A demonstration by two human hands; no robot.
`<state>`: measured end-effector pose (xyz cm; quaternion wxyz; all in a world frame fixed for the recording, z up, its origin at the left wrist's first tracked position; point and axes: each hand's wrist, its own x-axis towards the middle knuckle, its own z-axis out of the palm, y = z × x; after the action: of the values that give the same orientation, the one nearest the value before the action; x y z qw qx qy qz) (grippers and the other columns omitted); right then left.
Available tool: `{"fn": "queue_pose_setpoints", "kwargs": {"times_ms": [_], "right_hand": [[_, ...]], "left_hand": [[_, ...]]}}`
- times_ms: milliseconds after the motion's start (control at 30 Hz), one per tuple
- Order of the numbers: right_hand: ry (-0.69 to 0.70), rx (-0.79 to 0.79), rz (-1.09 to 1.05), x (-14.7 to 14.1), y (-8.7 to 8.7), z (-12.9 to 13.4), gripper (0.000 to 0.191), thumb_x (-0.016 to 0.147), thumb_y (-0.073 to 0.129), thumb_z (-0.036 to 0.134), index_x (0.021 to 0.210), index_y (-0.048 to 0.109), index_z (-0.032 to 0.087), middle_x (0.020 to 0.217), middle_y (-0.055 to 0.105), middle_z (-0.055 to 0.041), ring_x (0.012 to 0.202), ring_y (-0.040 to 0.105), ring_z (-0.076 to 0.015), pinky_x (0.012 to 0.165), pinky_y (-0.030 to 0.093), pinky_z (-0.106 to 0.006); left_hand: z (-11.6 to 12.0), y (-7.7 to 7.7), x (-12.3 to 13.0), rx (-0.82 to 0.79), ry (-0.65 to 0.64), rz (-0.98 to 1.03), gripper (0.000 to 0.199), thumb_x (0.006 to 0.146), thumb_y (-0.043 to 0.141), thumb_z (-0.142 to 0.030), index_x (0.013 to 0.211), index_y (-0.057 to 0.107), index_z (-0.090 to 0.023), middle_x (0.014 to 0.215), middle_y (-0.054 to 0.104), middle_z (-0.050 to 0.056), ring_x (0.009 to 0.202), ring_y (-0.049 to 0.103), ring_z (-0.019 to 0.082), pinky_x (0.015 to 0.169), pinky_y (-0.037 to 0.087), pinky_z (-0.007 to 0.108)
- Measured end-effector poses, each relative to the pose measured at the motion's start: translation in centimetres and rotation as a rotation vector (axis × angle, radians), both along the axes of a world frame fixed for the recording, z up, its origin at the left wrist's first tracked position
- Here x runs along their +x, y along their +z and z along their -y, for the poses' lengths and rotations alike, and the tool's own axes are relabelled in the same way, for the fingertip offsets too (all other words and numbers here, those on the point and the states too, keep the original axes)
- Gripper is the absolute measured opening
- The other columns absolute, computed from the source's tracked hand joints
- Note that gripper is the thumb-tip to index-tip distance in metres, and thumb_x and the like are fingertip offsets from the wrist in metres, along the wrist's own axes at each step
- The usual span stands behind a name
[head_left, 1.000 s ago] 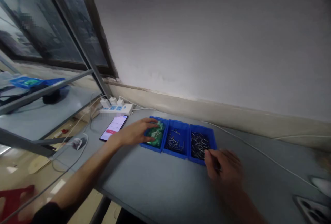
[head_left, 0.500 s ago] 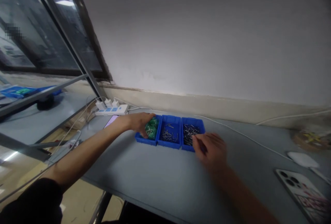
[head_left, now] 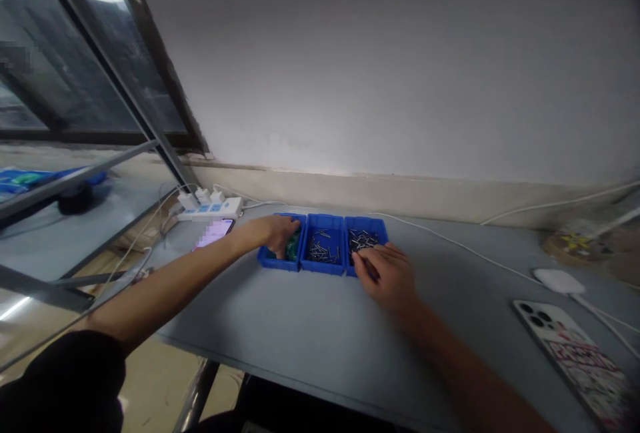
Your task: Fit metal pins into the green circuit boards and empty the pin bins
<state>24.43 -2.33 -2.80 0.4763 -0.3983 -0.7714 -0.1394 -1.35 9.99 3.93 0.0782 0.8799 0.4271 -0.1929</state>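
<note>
L hand point(head_left: 277, 233) curled narrow into L blue bin point(head_left: 267, 259), on green parts point(head_left: 293, 246); grip: cannot tell. R hand point(head_left: 385, 276) pinched narrow at R blue bin point(head_left: 365, 226), by dark pins point(head_left: 363, 241); held item: cannot tell. Mid blue bin point(head_left: 323, 225) held metal pins point(head_left: 320, 251). All bins sat side by side on counter point(head_left: 250, 319).

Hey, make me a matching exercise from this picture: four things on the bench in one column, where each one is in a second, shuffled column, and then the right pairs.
Things:
1. Bare left hand
2. Bare right hand
3. White plastic power strip
4. Smartphone with a patterned back

Places:
A. Lying on the right of the grey table, near its front edge
B. At the right blue plastic bin, over dark metal pins
C. Against the wall, behind a lit smartphone
D. In the left blue plastic bin, over green pieces

Pairs: 1-D, 2-B, 3-C, 4-A
</note>
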Motion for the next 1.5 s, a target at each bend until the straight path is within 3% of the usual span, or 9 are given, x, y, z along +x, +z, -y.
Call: {"fn": "queue_pose_setpoints", "kwargs": {"times_ms": [100,333,633,767,1000,1200,1300,1400,1500], "right_hand": [[0.008,-0.017,0.014,-0.1,-0.2,0.0,0.02,0.09,0.06,0.016,0.072,0.055,0.019,0.058,0.053,0.0046,0.055,0.047,-0.0103,0.065,0.035,-0.029],[-0.001,-0.017,0.018,-0.2,-0.4,-0.3,0.019,0.09,0.06,0.017,0.072,0.055,0.02,0.058,0.053,0.0046,0.056,0.049,-0.0104,0.066,0.036,-0.029],[-0.002,-0.008,0.018,0.0,-0.2,-0.2,0.021,0.091,0.059,0.016,0.071,0.054,0.02,0.057,0.053,0.0047,0.054,0.048,-0.0106,0.066,0.037,-0.029],[-0.015,-0.008,0.006,0.0,-0.3,-0.2,0.019,0.091,0.06,0.017,0.072,0.056,0.02,0.059,0.056,0.0042,0.055,0.05,-0.0108,0.068,0.038,-0.029],[-0.014,0.0,0.003,0.1,-0.1,-0.3,0.02,0.091,0.06,0.016,0.071,0.056,0.02,0.058,0.056,0.004,0.054,0.05,-0.0107,0.065,0.038,-0.029],[-0.036,0.002,-0.001,0.4,-0.2,-0.5,0.018,0.092,0.06,0.018,0.074,0.059,0.019,0.058,0.057,0.0037,0.053,0.05,-0.0106,0.064,0.038,-0.029],[-0.057,0.01,-0.019,0.8,-0.2,-0.7,0.018,0.092,0.06,0.019,0.074,0.06,0.019,0.058,0.059,0.0034,0.053,0.05,-0.0106,0.064,0.039,-0.029],[-0.072,-0.007,-0.031,1.3,0.0,-0.8,0.02,0.092,0.059,0.021,0.073,0.059,0.02,0.057,0.058,0.0031,0.052,0.05,-0.0114,0.063,0.038,-0.029],[-0.087,-0.024,-0.036,1.6,0.3,-0.8,0.022,0.093,0.058,0.022,0.071,0.057,0.02,0.056,0.057,0.0026,0.053,0.05,-0.0124,0.063,0.038,-0.03]], "left_hand": [[0.2,0.4,0.6,-0.007,-0.006,-0.089,0.089,0.05,0.085,-0.03,0.132,0.052,-0.017,0.125,0.063,0.018,0.104,0.064,0.035,0.088,0.053,0.042],[-0.2,1.0,0.3,-0.021,-0.033,-0.03,0.076,0.055,0.084,-0.034,0.125,0.057,-0.022,0.11,0.071,0.012,0.099,0.067,0.032,0.085,0.053,0.041],[0.4,1.4,-0.3,0.104,-0.071,0.036,0.059,0.057,0.081,-0.034,0.112,0.063,-0.025,0.097,0.074,0.006,0.092,0.069,0.03,0.079,0.053,0.036],[1.2,2.7,-0.9,0.163,-0.095,0.083,0.055,0.06,0.076,-0.033,0.112,0.061,-0.024,0.092,0.073,0.006,0.089,0.069,0.03,0.074,0.05,0.033],[2.8,6.3,-2.6,0.258,-0.017,0.239,0.049,0.063,0.073,-0.033,0.11,0.061,-0.022,0.084,0.069,0.002,0.079,0.067,0.024,0.067,0.043,0.028],[6.3,9.1,-1.9,0.22,-0.083,0.447,0.048,0.065,0.072,-0.031,0.111,0.06,-0.023,0.088,0.069,-0.001,0.078,0.065,0.018,0.067,0.042,0.026],[8.8,8.0,0.4,0.099,-0.169,0.496,0.048,0.067,0.073,-0.032,0.113,0.058,-0.025,0.092,0.07,-0.001,0.08,0.067,0.018,0.068,0.044,0.026],[11.2,5.1,3.2,0.035,-0.256,0.391,0.04,0.071,0.071,-0.036,0.108,0.059,-0.025,0.085,0.07,0.001,0.078,0.068,0.022,0.066,0.046,0.029],[13.2,2.0,5.4,0.053,-0.368,0.295,0.036,0.071,0.069,-0.027,0.106,0.059,-0.024,0.084,0.07,0.007,0.074,0.068,0.026,0.063,0.048,0.035]]}}
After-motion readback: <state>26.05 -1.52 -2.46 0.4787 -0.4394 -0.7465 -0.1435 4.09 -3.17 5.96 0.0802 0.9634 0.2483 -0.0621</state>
